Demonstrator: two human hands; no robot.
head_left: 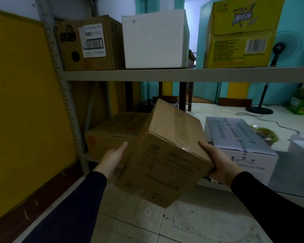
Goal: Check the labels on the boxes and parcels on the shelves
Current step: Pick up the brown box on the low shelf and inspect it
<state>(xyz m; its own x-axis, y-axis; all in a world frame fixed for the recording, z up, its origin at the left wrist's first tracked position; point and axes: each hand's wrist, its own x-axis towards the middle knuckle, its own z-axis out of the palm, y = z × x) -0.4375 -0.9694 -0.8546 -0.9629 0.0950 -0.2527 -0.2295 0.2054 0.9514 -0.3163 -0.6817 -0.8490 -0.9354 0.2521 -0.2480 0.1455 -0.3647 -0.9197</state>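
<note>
A person holds a tilted cardboard box (165, 155) in front of a metal shelf (165, 75), printed side toward the camera. The left hand (112, 157) lies flat against the box's left side, fingers straight; the right hand (218, 162) grips its right corner, thumb on top, fingers curled beneath. On the shelf above stand a labelled brown carton (89, 44), a white foam box (155, 39) and a yellow carton (239, 34). Behind, lower down, sit another brown carton (111, 135) and a white carton (239, 141).

Both hands hold a tilted cardboard box (165, 153) off the lower shelf: left hand (112, 158) flat against its side, right hand (219, 163) gripping its corner.
</note>
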